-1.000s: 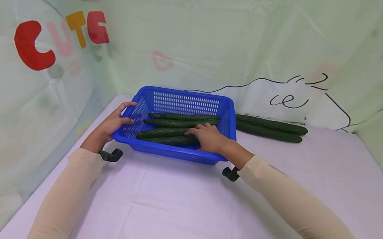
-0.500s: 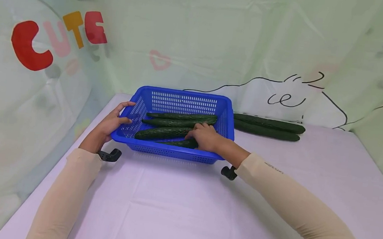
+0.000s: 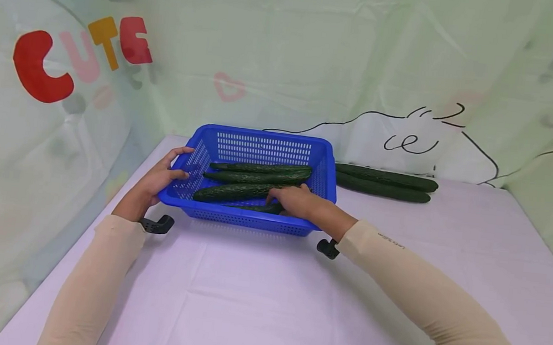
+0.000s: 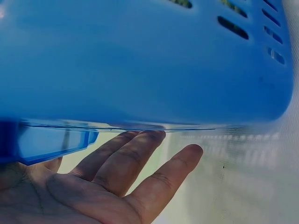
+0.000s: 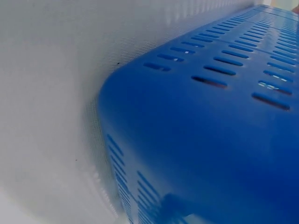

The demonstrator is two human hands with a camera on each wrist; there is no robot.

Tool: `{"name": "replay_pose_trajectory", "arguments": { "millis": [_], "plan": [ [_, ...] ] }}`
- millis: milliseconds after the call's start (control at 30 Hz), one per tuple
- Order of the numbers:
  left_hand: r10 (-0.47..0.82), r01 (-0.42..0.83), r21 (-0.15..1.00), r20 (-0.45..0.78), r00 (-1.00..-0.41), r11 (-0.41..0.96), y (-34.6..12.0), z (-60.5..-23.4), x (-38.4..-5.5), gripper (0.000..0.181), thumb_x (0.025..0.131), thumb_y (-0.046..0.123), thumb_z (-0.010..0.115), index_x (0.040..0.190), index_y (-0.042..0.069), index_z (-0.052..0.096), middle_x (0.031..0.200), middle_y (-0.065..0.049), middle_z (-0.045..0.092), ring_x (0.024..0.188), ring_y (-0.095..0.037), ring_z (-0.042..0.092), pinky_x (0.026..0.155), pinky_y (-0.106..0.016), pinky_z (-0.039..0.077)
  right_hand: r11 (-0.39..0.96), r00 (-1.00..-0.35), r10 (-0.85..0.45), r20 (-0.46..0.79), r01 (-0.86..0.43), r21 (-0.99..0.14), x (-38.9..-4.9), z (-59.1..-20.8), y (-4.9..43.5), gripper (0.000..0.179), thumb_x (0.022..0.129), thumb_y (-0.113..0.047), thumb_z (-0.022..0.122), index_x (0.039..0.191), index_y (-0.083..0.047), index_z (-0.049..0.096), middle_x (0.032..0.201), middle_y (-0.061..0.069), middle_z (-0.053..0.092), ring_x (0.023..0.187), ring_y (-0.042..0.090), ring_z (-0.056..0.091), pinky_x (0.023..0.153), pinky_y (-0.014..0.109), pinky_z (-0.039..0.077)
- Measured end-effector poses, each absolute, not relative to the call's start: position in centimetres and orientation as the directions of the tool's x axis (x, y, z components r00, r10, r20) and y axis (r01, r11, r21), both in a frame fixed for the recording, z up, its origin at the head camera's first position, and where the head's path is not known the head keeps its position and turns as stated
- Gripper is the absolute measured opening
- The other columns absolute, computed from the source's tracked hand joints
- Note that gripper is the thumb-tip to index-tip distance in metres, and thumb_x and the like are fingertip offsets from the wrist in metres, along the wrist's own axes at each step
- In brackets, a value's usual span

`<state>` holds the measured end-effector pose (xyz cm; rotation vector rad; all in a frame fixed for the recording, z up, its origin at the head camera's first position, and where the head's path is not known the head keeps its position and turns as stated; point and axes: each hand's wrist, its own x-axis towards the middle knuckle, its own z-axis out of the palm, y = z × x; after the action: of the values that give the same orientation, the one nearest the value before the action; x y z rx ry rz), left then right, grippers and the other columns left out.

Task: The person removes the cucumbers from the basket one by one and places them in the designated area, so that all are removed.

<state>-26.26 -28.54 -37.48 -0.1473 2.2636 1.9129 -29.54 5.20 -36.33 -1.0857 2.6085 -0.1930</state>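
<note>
A blue plastic basket (image 3: pixel 251 224) with slotted walls stands on the table, and several dark green cucumbers (image 3: pixel 232 191) lie lengthwise in it. At its left end my left hand (image 3: pixel 156 177) holds the rim, thumb over the edge; in the left wrist view, fingers (image 4: pixel 163 179) of that hand extend along the outer wall. My right hand (image 3: pixel 296 201) reaches over the front right rim, its curled fingers gripping the frontmost cucumber (image 3: pixel 265 208), whose right end it covers. The right wrist view shows only the basket's outer corner (image 5: pixel 163 126), with the hand hidden.
Two more cucumbers (image 3: pixel 385 184) lie side by side on the table, right of the basket near the back. A white cloth (image 3: pixel 264 299) covers the table. Printed curtains (image 3: pixel 288 51) hang close behind and along the left side.
The right hand has drawn slightly toward the basket's front wall; the frontmost cucumber has shifted right and lower, partly behind the front rim. The left hand stays on the rim.
</note>
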Motion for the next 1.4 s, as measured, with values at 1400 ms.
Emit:
{"name": "replay_pose_trajectory", "arguments": {
  "millis": [1400],
  "plan": [
    [0.05,-0.179,0.974,-0.188,-0.981,0.141,-28.28,-37.33,-25.89,0.063,0.095,0.002,0.047,0.143,0.041,0.033,0.161,-0.02,0.015,0.137,-0.049,0.035,0.1,-0.06,0.043,0.605,-0.618,-0.784,-0.062,-0.736,-0.304,-29.08,-35.9,5.24,0.052,0.093,-0.033,0.066,0.14,-0.018,0.048,0.136,0.011,0.06,0.119,0.027,0.061,0.098,0.044,0.052]
  ]
}}
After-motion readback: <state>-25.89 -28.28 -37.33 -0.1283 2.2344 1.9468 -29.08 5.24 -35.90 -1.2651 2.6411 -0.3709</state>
